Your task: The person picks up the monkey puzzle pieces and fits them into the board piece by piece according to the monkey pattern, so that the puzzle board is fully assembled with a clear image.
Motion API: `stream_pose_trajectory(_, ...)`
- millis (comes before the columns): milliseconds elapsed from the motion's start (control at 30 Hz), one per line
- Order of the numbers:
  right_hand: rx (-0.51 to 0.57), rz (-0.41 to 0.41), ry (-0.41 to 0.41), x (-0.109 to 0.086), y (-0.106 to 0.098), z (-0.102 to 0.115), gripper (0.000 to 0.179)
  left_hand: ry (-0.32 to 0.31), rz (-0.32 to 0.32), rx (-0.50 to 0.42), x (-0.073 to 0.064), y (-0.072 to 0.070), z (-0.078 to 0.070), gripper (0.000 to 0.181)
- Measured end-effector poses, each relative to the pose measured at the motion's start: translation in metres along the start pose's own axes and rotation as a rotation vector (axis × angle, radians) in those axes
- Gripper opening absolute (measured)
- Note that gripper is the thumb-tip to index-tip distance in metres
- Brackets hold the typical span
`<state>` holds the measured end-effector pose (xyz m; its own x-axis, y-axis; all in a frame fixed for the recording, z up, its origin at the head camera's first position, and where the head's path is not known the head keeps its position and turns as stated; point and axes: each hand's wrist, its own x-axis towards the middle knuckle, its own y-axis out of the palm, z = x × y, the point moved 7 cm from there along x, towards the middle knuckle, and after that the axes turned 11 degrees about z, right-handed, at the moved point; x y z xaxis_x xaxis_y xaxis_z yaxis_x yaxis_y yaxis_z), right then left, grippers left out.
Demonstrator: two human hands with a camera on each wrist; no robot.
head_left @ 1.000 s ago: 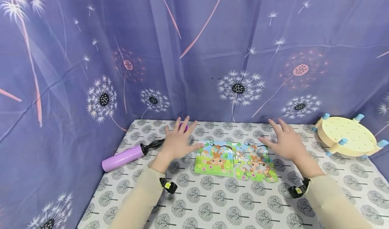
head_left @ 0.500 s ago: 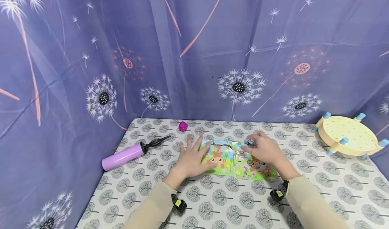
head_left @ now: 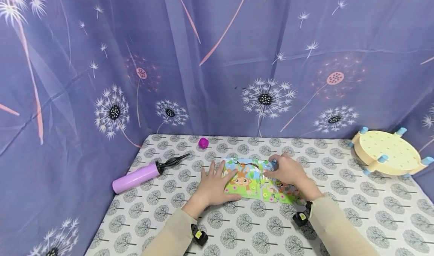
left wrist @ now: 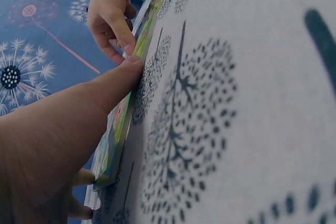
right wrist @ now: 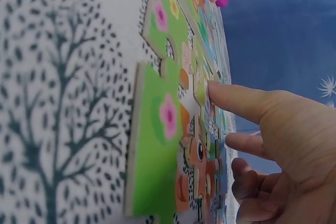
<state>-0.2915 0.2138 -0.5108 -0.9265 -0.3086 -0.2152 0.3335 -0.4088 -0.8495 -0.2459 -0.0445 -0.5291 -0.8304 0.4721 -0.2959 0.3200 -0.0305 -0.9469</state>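
My left hand [head_left: 215, 186] lies with spread fingers over the left part of a flat monkey picture board [head_left: 246, 177]. In the left wrist view, its thumb [left wrist: 123, 74] reaches along the board's near edge. To the right of the board, loosely fitted jigsaw pieces [head_left: 269, 193] show the same monkey, with gaps between some of them. My right hand [head_left: 288, 169] is over the upper part of these pieces, its thumb and index finger on either side of a puzzle piece [right wrist: 202, 85]. The other right fingers are curled, and the palm hides several pieces in the head view.
A purple hand pump [head_left: 137, 177] with a black nozzle lies on the left. A small magenta toy [head_left: 203, 143] is near the back edge. At the back right stands a yellow stool-shaped item [head_left: 388, 150] with blue leg tips. A purple dandelion curtain [head_left: 217, 78] hangs behind the patterned tablecloth [head_left: 230, 218].
Both hands have come down and inward from above the table. The left hand now rests on the board; the right hand has moved left to the pieces, its fingers closing there.
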Motion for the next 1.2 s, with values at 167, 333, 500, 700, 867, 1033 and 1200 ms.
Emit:
stream_pose_trajectory(167, 0.017, 0.032, -0.011, 0.003, 0.001, 0.001, 0.072, -0.002, 0.001, -0.009, -0.002, 0.0, 0.0, 0.097)
stream_pose_trajectory(333, 0.038, 0.045, -0.017, 0.005, 0.001, 0.002, 0.07, -0.003, 0.003, -0.014, -0.002, 0.0, 0.001, 0.097)
stream_pose_trajectory(500, 0.056, 0.006, -0.014, 0.003, -0.001, 0.002, 0.07, -0.004, 0.006, -0.01, 0.0, 0.002, 0.0, 0.097)
stream_pose_trajectory(700, 0.037, -0.122, -0.045, -0.006, -0.006, 0.006, 0.058, -0.001, -0.005, -0.004, 0.0, 0.002, -0.001, 0.097)
stream_pose_trajectory(867, 0.045, -0.23, -0.099, -0.012, -0.011, 0.011, 0.038, -0.004, -0.009, 0.002, 0.0, 0.002, -0.001, 0.097)
stream_pose_trajectory(1033, 0.112, -0.245, -0.101, -0.014, -0.014, 0.008, 0.022, -0.004, -0.006, -0.003, 0.001, 0.003, 0.0, 0.097)
stream_pose_trajectory(1200, 0.253, -0.204, -0.064, -0.011, -0.016, 0.002, 0.012, -0.006, -0.014, -0.002, 0.001, 0.002, 0.001, 0.097)
